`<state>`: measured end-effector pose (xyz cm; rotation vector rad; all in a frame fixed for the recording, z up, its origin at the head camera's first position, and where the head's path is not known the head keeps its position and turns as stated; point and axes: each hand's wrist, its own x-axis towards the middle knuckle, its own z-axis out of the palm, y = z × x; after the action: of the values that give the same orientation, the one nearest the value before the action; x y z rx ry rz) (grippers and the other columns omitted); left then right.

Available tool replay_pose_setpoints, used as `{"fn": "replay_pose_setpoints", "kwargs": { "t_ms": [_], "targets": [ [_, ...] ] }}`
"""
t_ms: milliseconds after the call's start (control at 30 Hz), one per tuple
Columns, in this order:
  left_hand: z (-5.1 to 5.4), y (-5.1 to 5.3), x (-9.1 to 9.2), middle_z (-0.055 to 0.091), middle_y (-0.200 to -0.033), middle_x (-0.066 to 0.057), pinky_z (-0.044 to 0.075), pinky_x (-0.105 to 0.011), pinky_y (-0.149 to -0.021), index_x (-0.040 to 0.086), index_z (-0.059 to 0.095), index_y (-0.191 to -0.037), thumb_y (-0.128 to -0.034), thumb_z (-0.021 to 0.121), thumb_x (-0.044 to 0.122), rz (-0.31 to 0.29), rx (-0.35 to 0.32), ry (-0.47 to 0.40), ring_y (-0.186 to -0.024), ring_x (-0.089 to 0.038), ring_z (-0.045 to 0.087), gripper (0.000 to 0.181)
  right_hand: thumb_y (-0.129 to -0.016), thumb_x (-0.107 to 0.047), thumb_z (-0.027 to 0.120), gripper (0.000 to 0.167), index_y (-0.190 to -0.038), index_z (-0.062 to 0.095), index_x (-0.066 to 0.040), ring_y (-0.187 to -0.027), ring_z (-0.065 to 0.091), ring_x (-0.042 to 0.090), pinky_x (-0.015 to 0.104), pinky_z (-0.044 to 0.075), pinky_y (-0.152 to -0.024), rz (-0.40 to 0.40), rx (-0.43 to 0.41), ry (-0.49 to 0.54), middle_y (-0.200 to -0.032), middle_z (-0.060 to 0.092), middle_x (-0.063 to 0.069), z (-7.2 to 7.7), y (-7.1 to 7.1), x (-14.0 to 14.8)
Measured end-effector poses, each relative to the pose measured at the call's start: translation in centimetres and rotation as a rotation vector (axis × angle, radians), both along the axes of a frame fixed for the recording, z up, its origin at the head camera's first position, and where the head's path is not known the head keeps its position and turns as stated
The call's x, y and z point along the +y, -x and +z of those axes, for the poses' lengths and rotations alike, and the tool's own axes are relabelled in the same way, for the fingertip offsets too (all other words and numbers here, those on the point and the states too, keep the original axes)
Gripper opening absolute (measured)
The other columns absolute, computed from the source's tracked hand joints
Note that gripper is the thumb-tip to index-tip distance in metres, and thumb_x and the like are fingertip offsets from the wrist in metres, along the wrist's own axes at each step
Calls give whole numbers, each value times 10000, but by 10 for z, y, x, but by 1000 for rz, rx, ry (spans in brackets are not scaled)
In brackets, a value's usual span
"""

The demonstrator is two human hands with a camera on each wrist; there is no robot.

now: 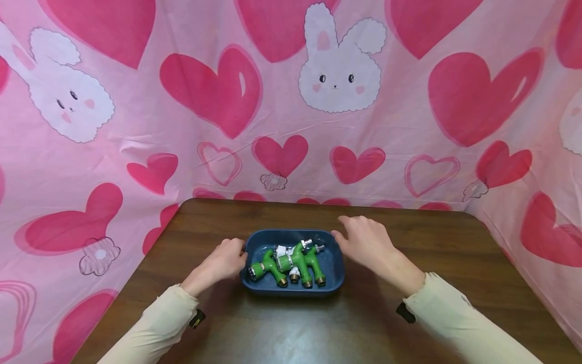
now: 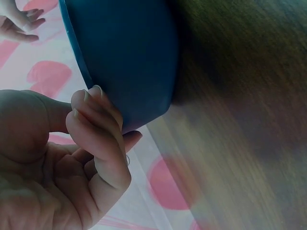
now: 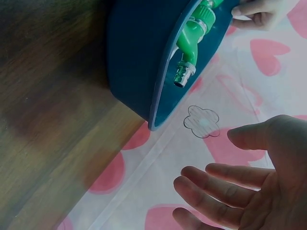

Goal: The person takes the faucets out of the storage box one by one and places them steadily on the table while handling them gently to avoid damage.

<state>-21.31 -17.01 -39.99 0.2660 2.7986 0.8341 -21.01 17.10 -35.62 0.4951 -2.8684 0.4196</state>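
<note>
A dark blue plastic basin point(image 1: 294, 292) stands on the wooden table in the head view. Inside it lie several garden taps, some green point(image 1: 297, 263) and some white point(image 1: 283, 251), with brass threaded ends and chrome nozzles. My left hand point(image 1: 227, 259) pinches the basin's left rim; its curled fingers point(image 2: 96, 129) meet the wall at the edge in the left wrist view. Off the right end, my right hand point(image 1: 366, 240) hovers with nothing in it, its fingers point(image 3: 216, 191) spread and apart from the basin. A green tap point(image 3: 189, 43) shows over the rim in the right wrist view.
The brown wooden table point(image 1: 291, 333) extends around the basin on all sides. A pink cloth point(image 1: 282, 121) with hearts and rabbits hangs behind the table and along both sides. Dark straps point(image 1: 197, 318) sit at the sleeve cuffs.
</note>
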Motion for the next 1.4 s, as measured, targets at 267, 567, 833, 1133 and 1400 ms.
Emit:
{"fn": "replay_pose_setpoints", "kwargs": {
  "t_ms": [267,567,833,1133,1400],
  "targets": [
    [-1,-1,-1,592,-633,-87,470,-292,-465,-12,674,-1007,-1048,606,64,0,-21,-16,-460,-204,597,111,-949,-289,774,433,-1261,724,6,-923,736,342,474,623,-708,8,-3,2,-965,763,131,-1,2,-3],
    [-2,-2,-4,599,-661,-92,488,-295,-476,-40,683,-1144,-1049,631,82,12,-48,-20,-487,-235,624,163,-925,-268,806,413,-1227,741,6,-883,732,319,449,623,-689,37,-13,-3,-994,766,141,2,4,-9],
    [-1,0,-5,606,-652,-92,496,-292,-487,-57,666,-1244,-1048,644,86,4,-55,-25,-513,-283,649,244,-907,-267,827,287,-1068,778,-34,-674,656,224,387,559,-558,53,-90,-55,-742,671,50,11,11,-20],
    [2,2,-3,603,-657,-97,483,-284,-480,-37,686,-1160,-1050,636,84,0,-55,-18,-519,-290,644,170,-888,-259,854,269,-1059,803,-58,-647,627,190,365,523,-535,78,-178,-62,-711,650,28,20,17,-36],
    [1,1,-2,605,-656,-93,478,-287,-475,-22,691,-1134,-1050,635,94,14,-63,-15,-501,-263,629,153,-866,-256,879,377,-1177,798,-60,-808,702,194,382,593,-629,111,-246,-48,-1071,776,93,19,18,-52]
  ]
}}
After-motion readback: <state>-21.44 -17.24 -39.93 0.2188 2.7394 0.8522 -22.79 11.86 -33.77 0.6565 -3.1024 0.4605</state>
